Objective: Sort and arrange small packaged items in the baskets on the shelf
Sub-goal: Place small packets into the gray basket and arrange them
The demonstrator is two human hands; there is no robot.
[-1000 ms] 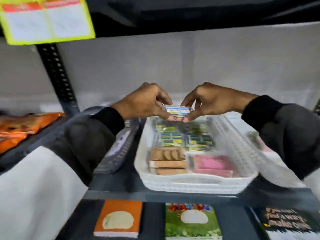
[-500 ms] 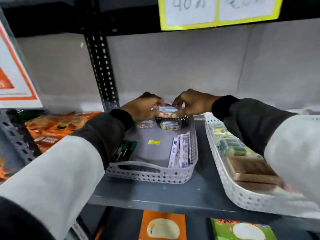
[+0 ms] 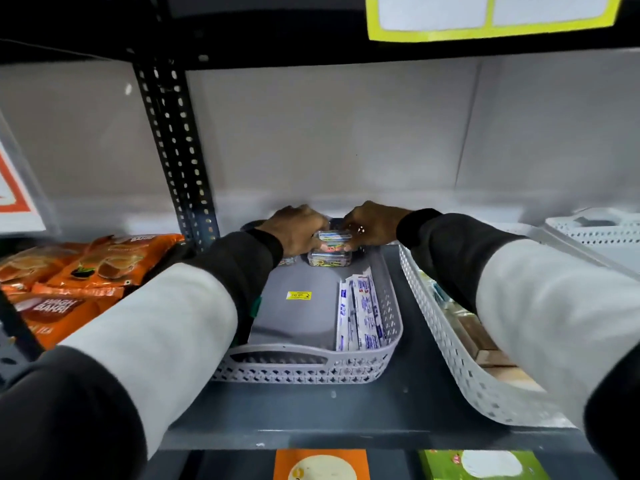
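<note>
A small clear box of coloured clips (image 3: 335,237) is pinched between my left hand (image 3: 298,230) and my right hand (image 3: 372,226) at the back of a grey perforated basket (image 3: 304,370). The held box rests on or just above a second clear box (image 3: 329,259) standing on the basket floor. Another small box (image 3: 287,261) peeks out under my left wrist. White and blue flat packets (image 3: 360,315) stand on edge along the basket's right wall. A yellow sticker (image 3: 299,295) lies on the basket floor.
A white perforated basket (image 3: 460,362) with brown packs sits to the right, another white basket (image 3: 595,233) behind it. Orange tea packets (image 3: 79,271) lie left of a black slotted upright (image 3: 176,150). Orange and green packs show on the shelf below.
Both hands carried the small clear box from over the white basket to the grey basket's back, then lowered it onto the box there. The view shifted left and closer.
</note>
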